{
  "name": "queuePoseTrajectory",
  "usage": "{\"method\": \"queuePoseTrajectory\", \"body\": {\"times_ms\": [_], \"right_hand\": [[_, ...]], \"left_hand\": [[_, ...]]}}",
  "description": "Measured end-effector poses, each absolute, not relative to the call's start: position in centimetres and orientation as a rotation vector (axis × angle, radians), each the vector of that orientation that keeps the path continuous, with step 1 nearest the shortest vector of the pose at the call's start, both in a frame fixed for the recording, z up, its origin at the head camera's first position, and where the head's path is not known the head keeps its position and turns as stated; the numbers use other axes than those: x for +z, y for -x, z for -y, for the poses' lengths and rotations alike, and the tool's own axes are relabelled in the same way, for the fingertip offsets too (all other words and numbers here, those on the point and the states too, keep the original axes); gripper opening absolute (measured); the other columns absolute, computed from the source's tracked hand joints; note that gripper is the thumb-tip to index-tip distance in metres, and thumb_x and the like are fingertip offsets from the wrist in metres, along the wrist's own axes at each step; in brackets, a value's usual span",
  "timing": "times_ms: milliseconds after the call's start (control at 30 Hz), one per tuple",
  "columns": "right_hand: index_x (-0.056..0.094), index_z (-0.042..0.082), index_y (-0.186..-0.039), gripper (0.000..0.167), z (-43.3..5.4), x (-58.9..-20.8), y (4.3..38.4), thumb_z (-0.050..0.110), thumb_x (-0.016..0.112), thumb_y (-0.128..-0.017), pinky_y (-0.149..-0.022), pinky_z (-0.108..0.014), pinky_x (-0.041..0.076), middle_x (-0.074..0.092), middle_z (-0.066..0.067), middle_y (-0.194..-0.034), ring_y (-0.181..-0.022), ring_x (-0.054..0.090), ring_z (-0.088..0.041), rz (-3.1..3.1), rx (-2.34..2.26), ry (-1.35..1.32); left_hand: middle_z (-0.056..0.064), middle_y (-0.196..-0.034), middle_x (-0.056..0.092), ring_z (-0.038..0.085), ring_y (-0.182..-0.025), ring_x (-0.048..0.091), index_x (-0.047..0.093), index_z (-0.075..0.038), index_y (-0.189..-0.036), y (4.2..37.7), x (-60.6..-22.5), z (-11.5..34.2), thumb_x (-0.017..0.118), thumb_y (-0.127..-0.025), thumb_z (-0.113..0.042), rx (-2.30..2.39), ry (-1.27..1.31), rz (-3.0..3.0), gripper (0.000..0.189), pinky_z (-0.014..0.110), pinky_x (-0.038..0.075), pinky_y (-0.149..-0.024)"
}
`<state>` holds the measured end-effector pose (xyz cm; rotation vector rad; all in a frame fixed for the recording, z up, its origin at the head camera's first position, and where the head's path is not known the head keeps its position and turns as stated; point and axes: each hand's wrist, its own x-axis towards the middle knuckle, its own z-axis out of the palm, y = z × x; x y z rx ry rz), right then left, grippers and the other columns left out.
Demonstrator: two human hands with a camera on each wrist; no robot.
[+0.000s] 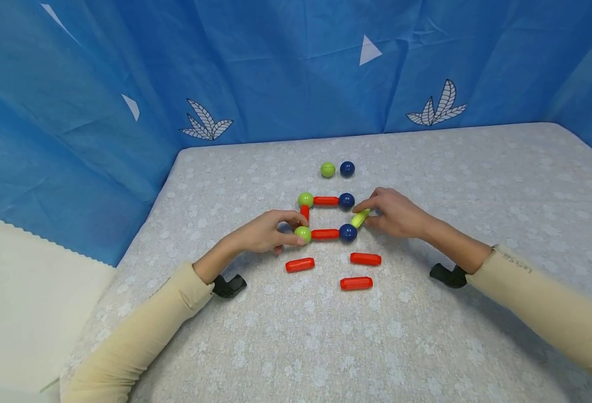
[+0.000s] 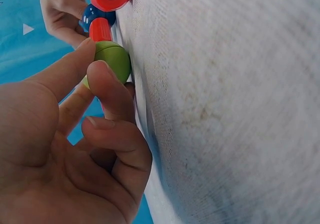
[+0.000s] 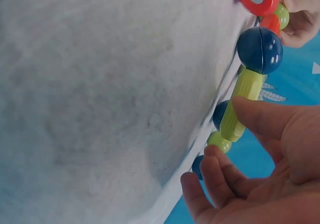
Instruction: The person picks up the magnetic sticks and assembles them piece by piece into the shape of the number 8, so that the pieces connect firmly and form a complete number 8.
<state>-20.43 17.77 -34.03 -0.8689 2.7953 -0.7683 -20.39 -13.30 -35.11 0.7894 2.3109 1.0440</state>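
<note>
My left hand pinches the near green ball between thumb and fingers. A red rod runs from that ball to the near navy ball. With thumb and fingers my right hand grips a yellow-green rod; its tip meets the near navy ball and its other end slants outward. Behind, a far green ball is joined by a red rod to a far navy ball. Another red rod, partly hidden by my left fingers, lies between the two green balls.
Loose red rods lie nearer me: one at left, one at right and one in front. Beyond the shape sit a loose green ball and a loose navy ball. A blue curtain hangs behind the patterned tabletop.
</note>
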Motion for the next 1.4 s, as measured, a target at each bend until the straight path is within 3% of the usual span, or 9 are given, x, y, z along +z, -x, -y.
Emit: {"method": "queuePoseTrajectory", "body": {"times_ms": [300,767,1400], "right_hand": [[0.065,0.001,-0.126,0.032,-18.0,-33.9,20.1,0.006,0.064,-0.095,-0.062,-0.035,0.042,0.063,-0.007,-0.086,-0.072,0.052,-0.022,-2.735,-0.879,0.697],[0.066,0.001,-0.125,0.03,-16.7,-34.4,20.0,0.011,0.062,-0.097,-0.065,-0.035,0.044,0.066,-0.01,-0.095,-0.078,0.053,-0.023,-2.73,-0.921,0.705],[0.065,0.001,-0.126,0.031,-15.9,-34.5,20.0,0.012,0.062,-0.097,-0.065,-0.034,0.043,0.064,-0.007,-0.095,-0.078,0.053,-0.022,-2.68,-0.942,0.744]], "left_hand": [[0.008,-0.109,0.058,0.02,-0.054,0.055,0.062,-0.013,-0.123,20.4,-35.1,13.3,0.071,-0.093,-0.022,1.031,-0.786,-2.323,0.033,0.033,0.05,-0.056],[0.008,-0.108,0.059,0.02,-0.054,0.055,0.062,-0.013,-0.123,20.5,-35.2,13.3,0.071,-0.093,-0.022,1.036,-0.802,-2.323,0.032,0.033,0.05,-0.056],[0.007,-0.108,0.059,0.02,-0.055,0.055,0.062,-0.015,-0.122,20.5,-35.2,13.3,0.071,-0.093,-0.024,1.022,-0.774,-2.331,0.031,0.033,0.051,-0.057]]}}
